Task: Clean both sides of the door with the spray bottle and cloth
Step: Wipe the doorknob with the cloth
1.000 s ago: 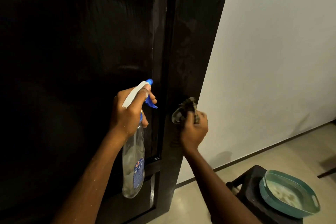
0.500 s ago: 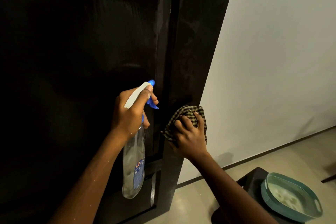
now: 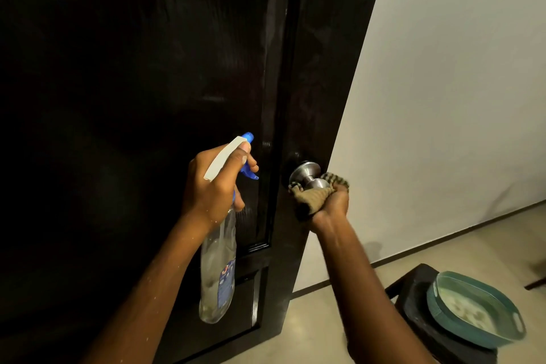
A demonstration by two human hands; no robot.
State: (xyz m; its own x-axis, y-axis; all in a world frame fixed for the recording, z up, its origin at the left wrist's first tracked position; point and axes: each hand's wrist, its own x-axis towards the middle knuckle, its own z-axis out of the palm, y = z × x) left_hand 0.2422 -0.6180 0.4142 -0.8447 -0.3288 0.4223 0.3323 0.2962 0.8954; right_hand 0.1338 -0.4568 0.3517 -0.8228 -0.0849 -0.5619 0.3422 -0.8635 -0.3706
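Glossy dark panelled door (image 3: pixel 141 103) fills the left. Left hand (image 3: pixel 212 189) grips the neck of a clear plastic bottle (image 3: pixel 217 275) with a white-and-blue trigger head. Right hand (image 3: pixel 332 205) curls round a checked woven cloth (image 3: pixel 313 198), cupping it under the round brushed-metal knob (image 3: pixel 308 176). Near right, an oval teal basin (image 3: pixel 449 322), apparently holding cloudy liquid, sits on a dark stool (image 3: pixel 413 301).
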